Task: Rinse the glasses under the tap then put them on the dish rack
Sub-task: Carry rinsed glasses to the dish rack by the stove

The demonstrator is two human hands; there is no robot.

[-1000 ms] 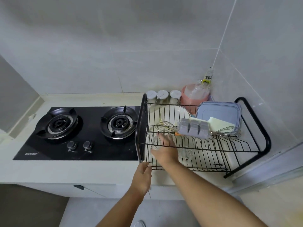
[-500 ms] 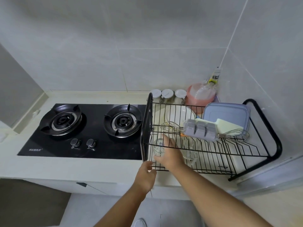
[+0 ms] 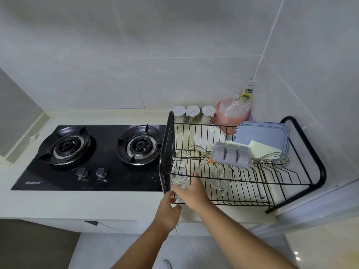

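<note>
A glass [image 3: 180,178] sits low in the rack [image 3: 303,133], at its left end, centre frame, with the right hand [image 3: 191,193] wrapped around it. The left hand [image 3: 168,207] pinches the rack's front corner wire. A second glass [image 3: 220,183] lies just right; whisks [image 3: 196,152] and a grey tray [image 3: 231,154] crowd the wires above, stove [image 3: 93,156] to the left.

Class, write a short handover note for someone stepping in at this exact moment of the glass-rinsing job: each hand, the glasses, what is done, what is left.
Right hand: fingers around a clear glass at the front left corner of the dish rack.
Left hand: at the rack's front left edge, holding nothing visible.
A second glass already lies on the rack to the right.
Done: one glass racked.
Left: let go of this one. No tap or other glasses in view.
</note>
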